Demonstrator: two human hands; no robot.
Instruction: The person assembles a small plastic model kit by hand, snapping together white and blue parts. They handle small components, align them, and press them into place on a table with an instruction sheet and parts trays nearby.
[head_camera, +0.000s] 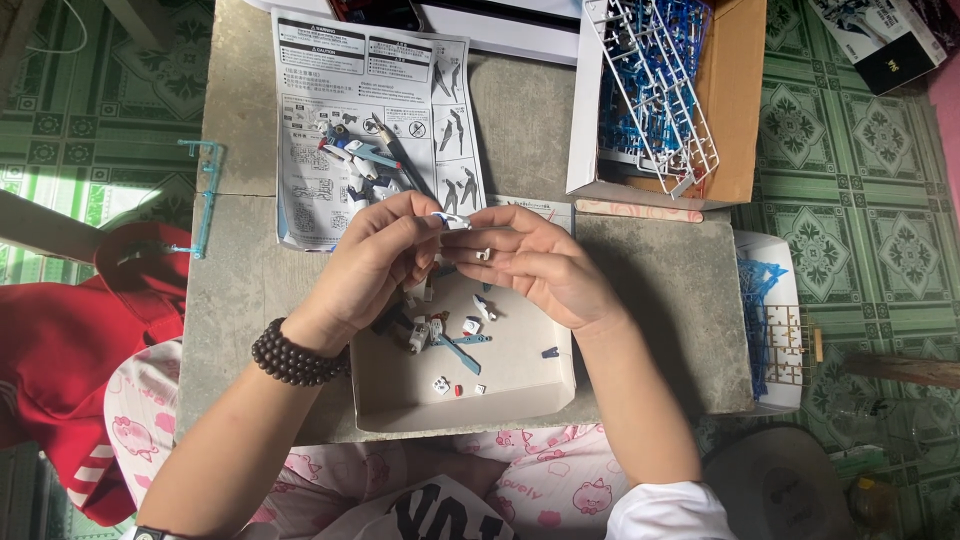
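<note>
Both hands meet over the middle of a grey stone tabletop (250, 290), just above the far edge of a shallow cardboard tray (520, 370). The left hand (375, 265) is curled, its fingertips pinched around a small white and blue plastic part (450, 220), and a dark beaded bracelet (290, 355) circles its wrist. The right hand (535, 260) is also curled, with its fingers closed on the other end of the same part; a second tiny white piece (484, 254) sits against its fingers, though whether it is gripped or only resting there cannot be told.

In the tray below the hands lie loose model pieces (450, 340), white, blue and dark, some partly joined, with a few tiny bits near the front wall. Beyond the hands an instruction sheet (330, 90) lies flat on the tabletop, and on it rest a cluster of small blue and white parts (355, 165) and a dark pen-like tool (400, 155). At the far right an open cardboard box (735, 120) holds white and blue plastic part frames (650, 90). Another blue frame (760, 310) lies in a white tray off the tabletop's right edge. A light blue plastic strip (205, 195) hangs at the left edge, beside a red cloth (70, 340).
</note>
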